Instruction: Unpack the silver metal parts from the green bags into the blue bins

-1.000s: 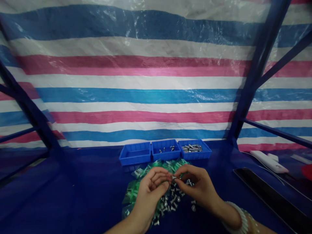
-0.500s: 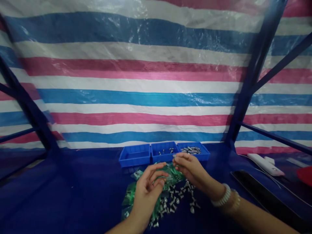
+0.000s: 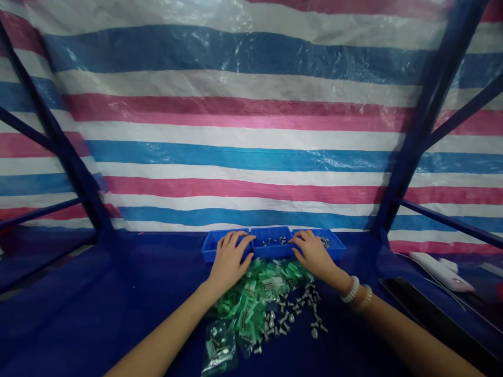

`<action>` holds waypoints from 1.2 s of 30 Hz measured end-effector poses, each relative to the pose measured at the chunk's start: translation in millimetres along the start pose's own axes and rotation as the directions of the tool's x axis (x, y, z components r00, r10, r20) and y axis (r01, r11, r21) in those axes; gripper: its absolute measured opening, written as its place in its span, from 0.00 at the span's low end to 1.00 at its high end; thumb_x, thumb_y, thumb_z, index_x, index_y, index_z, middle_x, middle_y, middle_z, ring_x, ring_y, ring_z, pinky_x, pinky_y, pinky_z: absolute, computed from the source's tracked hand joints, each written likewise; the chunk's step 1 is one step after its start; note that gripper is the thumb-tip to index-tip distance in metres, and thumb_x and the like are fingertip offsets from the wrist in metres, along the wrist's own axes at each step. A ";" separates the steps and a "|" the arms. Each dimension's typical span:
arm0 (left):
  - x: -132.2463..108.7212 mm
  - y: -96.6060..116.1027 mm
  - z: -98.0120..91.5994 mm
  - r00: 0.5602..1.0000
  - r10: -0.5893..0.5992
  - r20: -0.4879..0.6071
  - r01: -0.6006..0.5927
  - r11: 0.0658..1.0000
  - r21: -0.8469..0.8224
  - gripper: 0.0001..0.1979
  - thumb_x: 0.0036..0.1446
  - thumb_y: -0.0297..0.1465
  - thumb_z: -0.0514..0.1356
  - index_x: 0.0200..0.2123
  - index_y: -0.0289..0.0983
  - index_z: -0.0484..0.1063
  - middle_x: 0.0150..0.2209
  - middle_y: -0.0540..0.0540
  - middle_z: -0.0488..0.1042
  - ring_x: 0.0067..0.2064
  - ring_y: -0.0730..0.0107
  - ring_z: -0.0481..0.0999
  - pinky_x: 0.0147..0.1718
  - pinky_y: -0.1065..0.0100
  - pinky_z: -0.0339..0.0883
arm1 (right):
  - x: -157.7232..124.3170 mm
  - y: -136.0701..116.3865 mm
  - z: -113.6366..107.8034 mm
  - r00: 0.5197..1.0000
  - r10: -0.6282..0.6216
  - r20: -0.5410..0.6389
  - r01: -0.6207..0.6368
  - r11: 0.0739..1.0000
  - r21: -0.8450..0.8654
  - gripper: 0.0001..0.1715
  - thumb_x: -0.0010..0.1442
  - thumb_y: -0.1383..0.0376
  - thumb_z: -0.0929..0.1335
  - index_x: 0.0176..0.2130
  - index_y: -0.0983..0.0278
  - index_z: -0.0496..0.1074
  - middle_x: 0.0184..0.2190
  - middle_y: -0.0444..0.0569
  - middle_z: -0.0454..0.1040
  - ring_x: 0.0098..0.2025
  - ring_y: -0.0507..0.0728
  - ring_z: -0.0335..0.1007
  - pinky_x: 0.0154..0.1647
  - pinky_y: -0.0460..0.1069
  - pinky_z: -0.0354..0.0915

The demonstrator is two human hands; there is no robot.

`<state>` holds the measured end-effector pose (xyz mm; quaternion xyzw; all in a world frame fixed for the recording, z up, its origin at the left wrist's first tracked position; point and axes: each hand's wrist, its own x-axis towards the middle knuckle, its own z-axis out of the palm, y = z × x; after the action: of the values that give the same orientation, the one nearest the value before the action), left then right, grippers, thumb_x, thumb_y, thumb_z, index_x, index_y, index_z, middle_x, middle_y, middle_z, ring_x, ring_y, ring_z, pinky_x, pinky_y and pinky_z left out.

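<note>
My left hand reaches over the front of the left blue bin, fingers stretched and thumb apart, holding nothing that shows. My right hand is at the wall between the middle bin and the right bin. Its fingers are bent and spread, and no object shows in them. Several small metal pieces lie in the middle bin. Larger metal parts sit in the right bin, partly hidden by my right hand. Below my hands is a heap of small green-and-clear plastic packets.
Loose metal screws lie scattered right of the packets on the dark blue table. A clear bag of parts is at the near edge of the heap. At the right are a long black object and a white device with a cable.
Both hands have moved forward from above the packets to the bins. My left fingers have straightened. The small piece that was pinched in my right hand no longer shows.
</note>
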<state>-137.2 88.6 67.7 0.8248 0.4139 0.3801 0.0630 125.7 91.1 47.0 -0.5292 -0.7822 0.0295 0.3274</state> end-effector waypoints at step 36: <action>-18.2 13.6 17.0 0.954 0.278 -0.111 -0.260 0.953 0.153 0.17 0.61 0.20 0.51 0.51 0.39 0.66 0.53 0.40 0.63 0.59 0.55 0.60 0.57 0.51 0.57 | -37.8 -23.9 -29.9 0.821 -0.337 0.461 0.345 0.936 0.071 0.10 0.50 0.76 0.71 0.30 0.62 0.78 0.26 0.42 0.77 0.31 0.52 0.72 0.35 0.45 0.64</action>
<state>-123.7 70.0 51.0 0.8490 0.3259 0.4094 -0.0735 131.1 39.6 61.6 -0.3607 -0.9197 0.0907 0.1255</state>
